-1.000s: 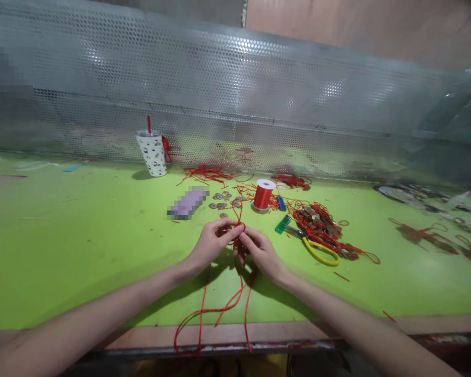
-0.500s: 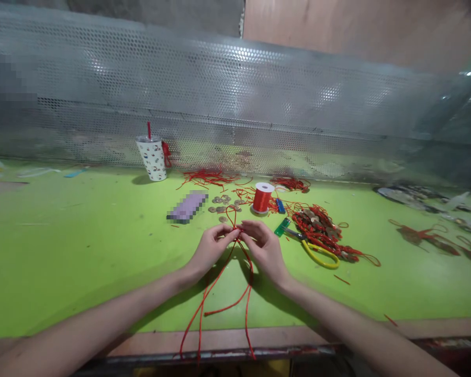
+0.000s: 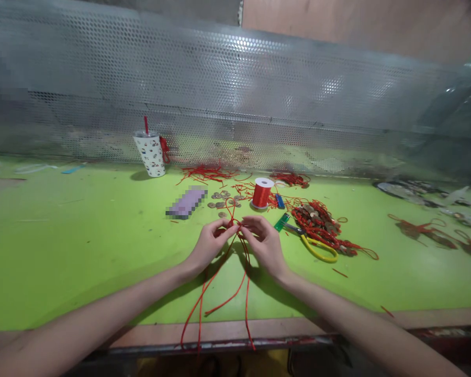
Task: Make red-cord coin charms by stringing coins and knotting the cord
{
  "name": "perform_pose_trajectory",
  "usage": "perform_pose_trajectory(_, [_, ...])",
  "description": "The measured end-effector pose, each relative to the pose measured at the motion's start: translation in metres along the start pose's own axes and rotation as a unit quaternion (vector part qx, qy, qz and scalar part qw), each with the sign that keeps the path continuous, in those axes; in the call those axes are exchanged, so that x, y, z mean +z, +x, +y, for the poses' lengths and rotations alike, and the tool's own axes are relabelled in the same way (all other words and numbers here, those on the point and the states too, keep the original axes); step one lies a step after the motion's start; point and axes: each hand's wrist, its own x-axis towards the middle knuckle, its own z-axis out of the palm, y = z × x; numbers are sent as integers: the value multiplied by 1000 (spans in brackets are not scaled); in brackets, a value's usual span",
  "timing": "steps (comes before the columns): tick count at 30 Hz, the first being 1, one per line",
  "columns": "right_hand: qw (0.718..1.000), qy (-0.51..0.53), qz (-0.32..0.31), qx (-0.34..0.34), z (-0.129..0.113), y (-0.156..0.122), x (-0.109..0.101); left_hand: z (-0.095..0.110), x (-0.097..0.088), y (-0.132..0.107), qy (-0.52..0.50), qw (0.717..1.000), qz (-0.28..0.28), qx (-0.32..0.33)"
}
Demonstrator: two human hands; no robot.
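Between my two hands is a red cord (image 3: 214, 277), knotted where the fingertips meet. A loop of it stands up above the fingers, and several loose strands hang down over the table's front edge. My left hand (image 3: 214, 242) pinches the cord at the knot from the left. From the other side my right hand (image 3: 264, 242) pinches it with thumb and forefinger, close against the left fingertips. Fingers partly hide the knot. Just beyond the hands lie several loose brass-coloured coins (image 3: 220, 201).
Right of my hands lie a green lighter (image 3: 281, 222), yellow-handled scissors (image 3: 320, 250) and a heap of corded coins (image 3: 317, 222). Behind stand a red thread spool (image 3: 262, 195) and a patterned cup (image 3: 151, 154). A blurred purple object (image 3: 186, 203) lies left. A perforated metal panel (image 3: 204, 78) closes the back.
The fingers have shifted slightly at the knot, and small bends of cord now show between the fingertips. The whole view has moved a little.
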Motion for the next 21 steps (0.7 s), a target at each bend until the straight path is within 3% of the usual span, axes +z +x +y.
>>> perform_pose_trajectory(4, [997, -75, -13, -7, -5, 1, -5, 1, -3, 1, 8, 1000, -5, -17])
perform_pose_trajectory(8, [963, -204, -30, -174, -7, 4, -11, -3, -4, 2, 17, 999, -35, -13])
perform_pose_trajectory(10, [946, -240, -58, -211, -6, 5, -12, -4, -4, 1, 19, 999, -48, -1])
perform_pose_trajectory(21, [957, -209, -123, -157, -2, 8, -11, 3, -4, -4, -1, 998, -61, 0])
